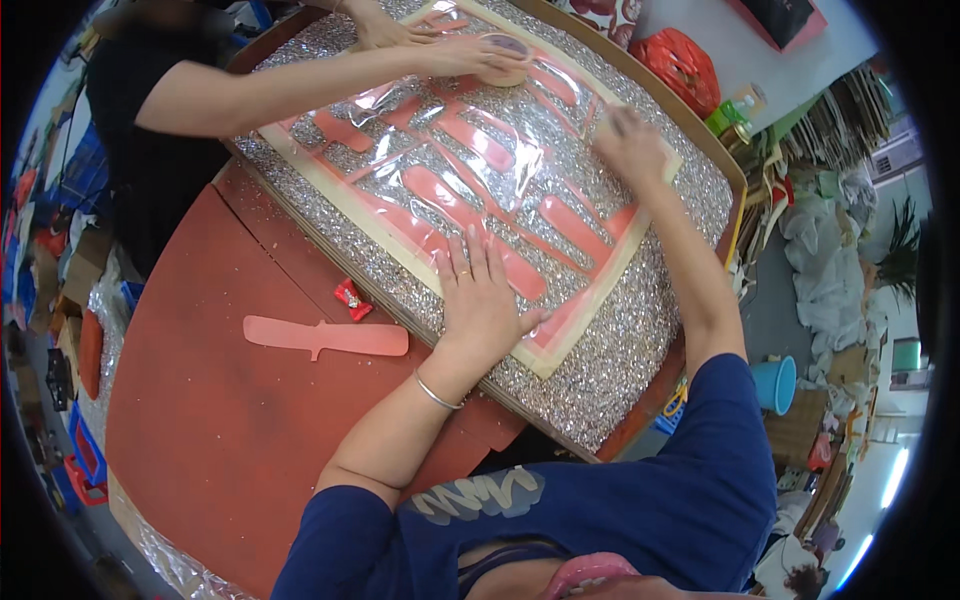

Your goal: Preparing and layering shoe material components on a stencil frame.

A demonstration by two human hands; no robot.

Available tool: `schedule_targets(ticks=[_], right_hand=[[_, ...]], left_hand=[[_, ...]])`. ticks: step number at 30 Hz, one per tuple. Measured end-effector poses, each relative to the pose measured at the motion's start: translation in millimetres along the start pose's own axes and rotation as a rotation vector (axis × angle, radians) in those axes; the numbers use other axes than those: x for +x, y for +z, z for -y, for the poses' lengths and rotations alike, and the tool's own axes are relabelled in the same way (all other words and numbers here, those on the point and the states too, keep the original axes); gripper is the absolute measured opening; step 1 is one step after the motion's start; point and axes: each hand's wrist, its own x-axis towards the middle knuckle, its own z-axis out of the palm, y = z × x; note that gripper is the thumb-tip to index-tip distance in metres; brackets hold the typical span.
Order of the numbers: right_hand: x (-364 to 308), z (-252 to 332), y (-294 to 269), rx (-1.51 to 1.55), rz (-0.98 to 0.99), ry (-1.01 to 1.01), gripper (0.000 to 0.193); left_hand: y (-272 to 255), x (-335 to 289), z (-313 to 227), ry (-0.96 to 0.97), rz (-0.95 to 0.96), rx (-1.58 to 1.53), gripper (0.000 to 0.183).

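A clear plastic sheet with a tan border and salmon-pink shapes under or on it lies over a bed of glittering silvery chips. My left hand rests flat on its near edge, fingers spread. My right hand is at its right side, slightly blurred, with its fingers curled over a pale tan piece with a dark top, partly hidden. Across from me, a co-worker's hand presses a round tan pad with a dark top on the sheet; their other hand lies beside it.
A raised wooden rim bounds the chips. On the red-brown table lie a pink knife-shaped cutout and a small red wrapped packet. A red plastic bag and a green bottle stand beyond the rim; a blue bucket is at right.
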Motion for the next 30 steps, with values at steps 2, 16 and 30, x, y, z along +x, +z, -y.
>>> schedule_targets(ticks=[2, 16, 30], right_hand=[[14.0, 6.2, 9.2, 0.265, -0.156, 0.0, 0.041], [61.7, 22.3, 37.5, -0.178, -0.192, -0.08, 0.038], [130.3, 54.7, 68.7, -0.024, -0.18, -0.035, 0.05]], left_hand=[[1.7, 2.7, -0.6, -0.01, 0.028, -0.01, 0.109], [-3.8, 2.8, -0.2, 0.013, 0.044, -0.004, 0.111], [0.4, 3.8, -1.7, -0.005, -0.008, -0.081, 0.112]])
